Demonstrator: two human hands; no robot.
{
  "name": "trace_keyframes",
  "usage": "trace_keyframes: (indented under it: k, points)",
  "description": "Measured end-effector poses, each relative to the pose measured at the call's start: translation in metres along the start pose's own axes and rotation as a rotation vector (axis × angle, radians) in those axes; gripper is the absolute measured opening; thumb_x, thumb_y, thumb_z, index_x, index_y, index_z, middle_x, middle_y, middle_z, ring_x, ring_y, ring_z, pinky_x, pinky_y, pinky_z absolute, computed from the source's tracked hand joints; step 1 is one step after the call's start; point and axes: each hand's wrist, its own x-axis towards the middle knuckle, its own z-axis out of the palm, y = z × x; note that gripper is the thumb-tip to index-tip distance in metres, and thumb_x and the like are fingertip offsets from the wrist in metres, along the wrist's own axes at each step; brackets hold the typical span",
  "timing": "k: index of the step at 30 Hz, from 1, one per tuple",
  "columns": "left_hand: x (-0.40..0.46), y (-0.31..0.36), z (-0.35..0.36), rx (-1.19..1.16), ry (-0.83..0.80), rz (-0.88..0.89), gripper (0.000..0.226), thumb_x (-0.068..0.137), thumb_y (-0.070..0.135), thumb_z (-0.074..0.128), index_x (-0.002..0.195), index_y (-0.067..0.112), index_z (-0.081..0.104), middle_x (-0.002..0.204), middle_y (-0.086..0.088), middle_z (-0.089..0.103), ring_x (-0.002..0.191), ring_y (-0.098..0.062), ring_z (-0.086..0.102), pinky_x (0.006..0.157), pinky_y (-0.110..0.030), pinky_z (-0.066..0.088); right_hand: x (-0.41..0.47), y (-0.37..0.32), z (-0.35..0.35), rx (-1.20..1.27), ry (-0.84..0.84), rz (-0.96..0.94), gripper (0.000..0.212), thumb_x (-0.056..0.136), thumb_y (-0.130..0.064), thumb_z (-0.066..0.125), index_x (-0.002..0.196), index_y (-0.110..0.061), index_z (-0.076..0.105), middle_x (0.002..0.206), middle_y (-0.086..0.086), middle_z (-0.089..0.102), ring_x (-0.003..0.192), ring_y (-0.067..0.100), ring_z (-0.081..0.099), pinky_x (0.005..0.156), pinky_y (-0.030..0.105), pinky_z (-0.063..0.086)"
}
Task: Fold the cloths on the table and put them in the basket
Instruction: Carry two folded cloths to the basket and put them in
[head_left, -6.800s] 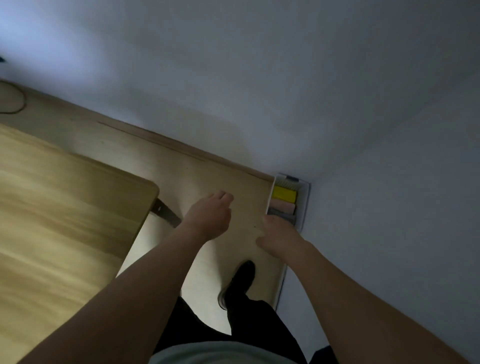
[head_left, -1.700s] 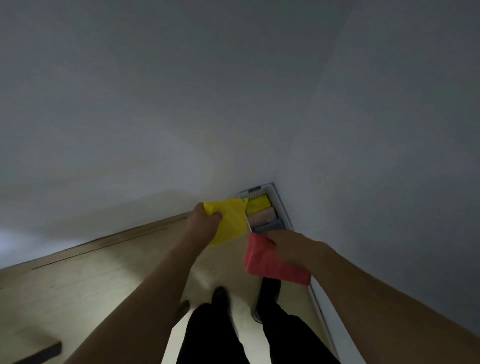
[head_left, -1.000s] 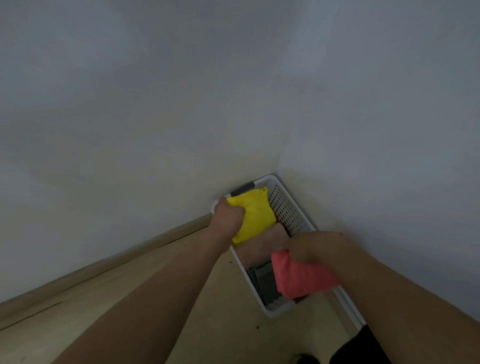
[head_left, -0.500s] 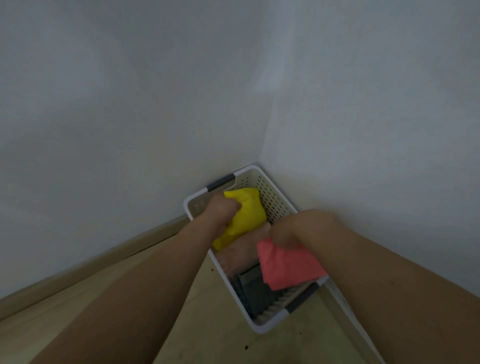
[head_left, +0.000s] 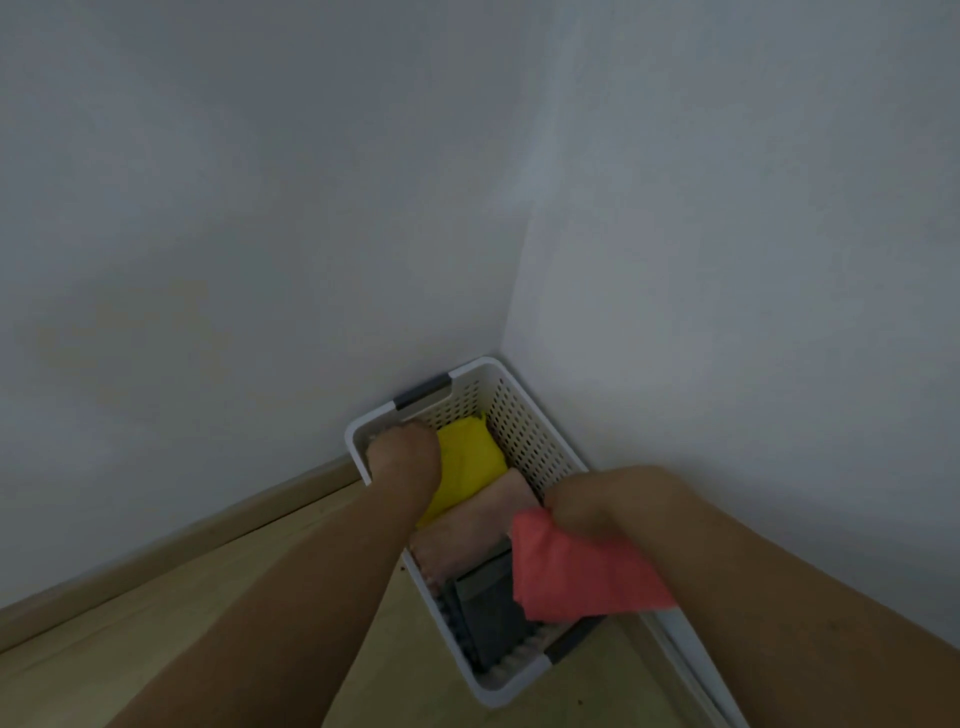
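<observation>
Left hand (head_left: 402, 454) presses yellow cloth (head_left: 467, 467) into basket (head_left: 524, 415); right hand (head_left: 582, 512) grips red cloth (head_left: 571, 571).

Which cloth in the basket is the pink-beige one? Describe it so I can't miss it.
Find the white perforated basket in the wall corner. The pink-beige cloth lies in its middle, between the yellow cloth at the far end and the dark grey cloth nearer. It is the palest, dullest one.
</observation>
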Motion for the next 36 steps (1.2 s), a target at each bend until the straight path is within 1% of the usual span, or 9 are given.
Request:
trace_keyframes:
  k: [5,6,9,13,19,23,27,32,36]
  points:
    - [-0.004,-0.010,-0.010,0.298,0.014,0.094,0.018,0.092,0.009,0.051,0.106,0.016,0.058,0.092,0.000,0.066,0.079,-0.017,0.064,0.054,-0.024,0.039,0.003,-0.005,-0.003,-0.027,-0.037,-0.029,0.049,0.102,-0.024,0.031,0.147,-0.006,0.030,0.151,0.015,0.034,0.135,0.029,0.038,0.111,0.038,0.032]
    - [-0.006,-0.014,-0.016,0.326,0.038,0.151,0.015,0.092,0.012,0.051,0.104,0.020,0.057,0.089,0.001,0.064,0.077,-0.017,0.062,0.057,-0.024,0.037,0.006,-0.007,-0.007,-0.007,-0.035,-0.038,0.049,0.102,-0.024,0.031,0.147,-0.006,0.030,0.152,0.015,0.033,0.135,0.030,0.038,0.111,0.039,0.032]
    - [-0.017,-0.032,-0.035,0.238,0.040,0.314,0.029,0.089,0.022,0.050,0.118,0.020,0.053,0.113,-0.004,0.062,0.102,-0.023,0.060,0.083,-0.031,0.039,0.016,-0.019,-0.025,0.018,0.024,-0.087,0.050,0.099,-0.027,0.030,0.145,-0.008,0.037,0.148,0.015,0.038,0.128,0.029,0.044,0.109,0.040,0.035]
    - [-0.040,-0.063,-0.041,0.160,0.133,0.381,0.033,0.092,0.025,0.045,0.123,0.015,0.050,0.122,-0.009,0.057,0.108,-0.028,0.053,0.080,-0.032,0.035,0.027,-0.055,-0.042,-0.050,0.052,-0.140,0.050,0.098,-0.027,0.030,0.144,-0.008,0.037,0.146,0.014,0.040,0.122,0.028,0.046,0.104,0.039,0.038]
    - [-0.065,-0.102,-0.013,-0.054,-0.029,0.382,0.048,0.093,0.023,0.046,0.140,0.024,0.036,0.147,-0.004,0.026,0.113,-0.027,0.050,0.088,-0.034,0.044,0.037,-0.105,-0.036,-0.195,0.152,-0.256,0.048,0.102,-0.021,0.032,0.149,-0.015,0.031,0.151,0.012,0.035,0.131,0.029,0.040,0.104,0.038,0.035]
    - [-0.069,-0.097,-0.007,-0.049,-0.007,0.364,0.051,0.092,0.021,0.046,0.141,0.025,0.033,0.148,-0.004,0.022,0.112,-0.027,0.050,0.086,-0.037,0.046,0.051,-0.095,-0.019,-0.238,0.107,-0.207,0.044,0.100,-0.023,0.041,0.143,-0.015,0.042,0.145,0.011,0.044,0.129,0.029,0.045,0.110,0.040,0.035]
    - [-0.068,-0.091,-0.003,-0.011,-0.015,0.346,0.051,0.091,0.020,0.047,0.140,0.025,0.033,0.148,-0.006,0.021,0.111,-0.028,0.051,0.086,-0.040,0.047,0.057,-0.084,-0.020,-0.173,0.072,-0.206,0.037,0.092,-0.029,0.052,0.127,-0.019,0.060,0.129,0.010,0.059,0.120,0.031,0.055,0.102,0.047,0.044]
    - [-0.062,-0.085,0.000,0.025,-0.062,0.366,0.049,0.092,0.018,0.045,0.140,0.024,0.035,0.145,-0.005,0.028,0.110,-0.028,0.051,0.084,-0.038,0.047,0.063,-0.087,-0.018,-0.278,0.031,-0.190,0.046,0.099,-0.023,0.045,0.145,-0.013,0.040,0.147,0.011,0.042,0.131,0.029,0.043,0.111,0.043,0.033]
    - [-0.059,-0.083,0.005,0.036,-0.109,0.370,0.049,0.091,0.018,0.044,0.139,0.024,0.036,0.143,-0.005,0.031,0.113,-0.029,0.052,0.089,-0.046,0.049,0.057,-0.092,-0.020,-0.404,0.191,-0.280,0.046,0.099,-0.028,0.044,0.144,-0.016,0.039,0.141,0.011,0.045,0.124,0.028,0.047,0.097,0.037,0.042]
